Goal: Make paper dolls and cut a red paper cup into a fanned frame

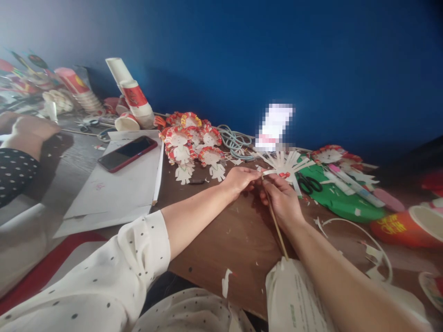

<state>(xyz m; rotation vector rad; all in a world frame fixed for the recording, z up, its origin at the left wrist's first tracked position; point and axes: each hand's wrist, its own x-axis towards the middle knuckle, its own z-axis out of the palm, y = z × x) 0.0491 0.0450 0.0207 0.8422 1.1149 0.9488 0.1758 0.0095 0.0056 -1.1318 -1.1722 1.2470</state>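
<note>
Near the middle, a white paper piece (284, 161), cut into a fan of narrow strips with small red bits at its base, is held up in front of me. My left hand (242, 179) pinches the end of one strip, fingers closed. Close beside it, my right hand (282, 198) is closed round the base of the same piece; its fingertips are partly hidden. A thin tan stick (275, 219) runs from beside my right fingers down to a white printed bag (294, 295) at the table's front edge; whether I hold the stick, I cannot tell.
Paper dolls with red frills (190, 138) pile up behind my left hand. A phone (128, 153) lies on white board. Stacked paper cups (136, 103) stand behind. Black scissors (309, 184) rest by green paper (341, 198). At left is another person's arm (29, 129).
</note>
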